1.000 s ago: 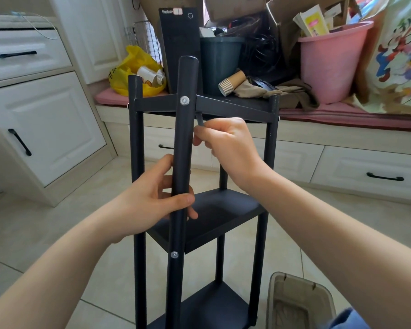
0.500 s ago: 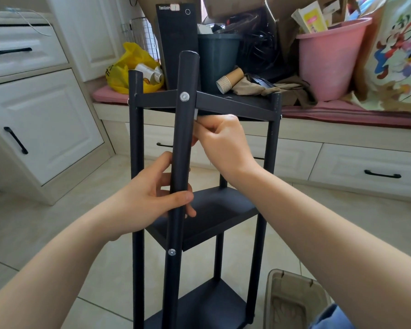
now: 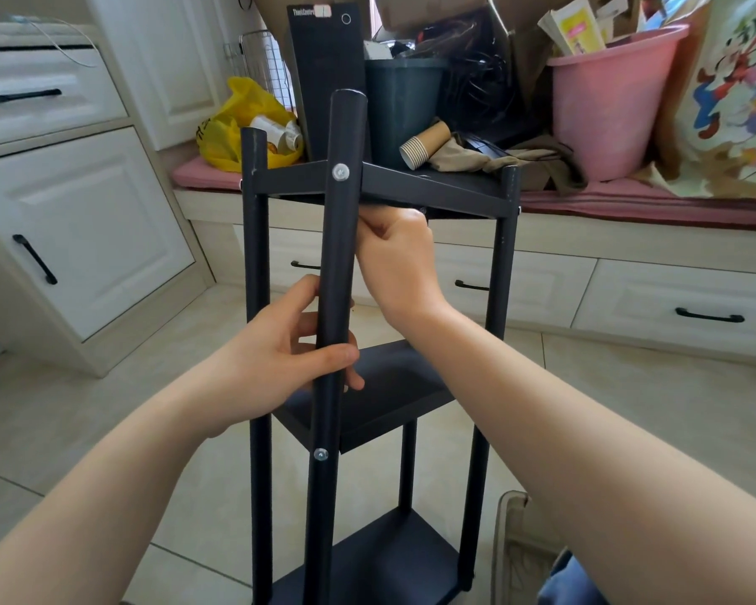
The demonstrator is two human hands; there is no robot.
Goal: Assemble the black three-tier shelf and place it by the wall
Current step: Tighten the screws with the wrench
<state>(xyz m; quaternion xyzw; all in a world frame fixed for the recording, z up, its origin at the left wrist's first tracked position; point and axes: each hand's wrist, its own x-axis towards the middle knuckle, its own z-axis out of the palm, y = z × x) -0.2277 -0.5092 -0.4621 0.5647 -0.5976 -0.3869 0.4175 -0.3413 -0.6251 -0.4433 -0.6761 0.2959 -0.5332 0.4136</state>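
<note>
Two bare hands are working on the black three-tier shelf (image 3: 433, 187), which is standing upright on the tiled floor (image 3: 105, 408), just in front of a low bench with drawers (image 3: 542, 290) and near a white cabinet (image 3: 75, 220) on the left. The left hand (image 3: 271, 355) is gripping the front post (image 3: 341, 255) between the top tier and the middle tier (image 3: 393, 399): the thumb is lying across the front of the post and the other fingers are wrapping behind it. The right hand (image 3: 393, 259) is sitting just to the right of the same post, directly under the top tier, with its fingers curled tightly; whether they are pinching a tool or a screw I cannot tell, because they are hidden. A silver screw head (image 3: 340, 172) is showing on the post at the top tier, and a second one at the middle tier. Behind the shelf, on the bench's pink cushion (image 3: 629, 207), a yellow bag (image 3: 232, 124), a stack of paper cups (image 3: 424, 144), a dark bin (image 3: 402, 102) and a pink bucket (image 3: 603, 107) are sitting. A translucent box (image 3: 516, 552) is lying on the floor at the lower right.
</note>
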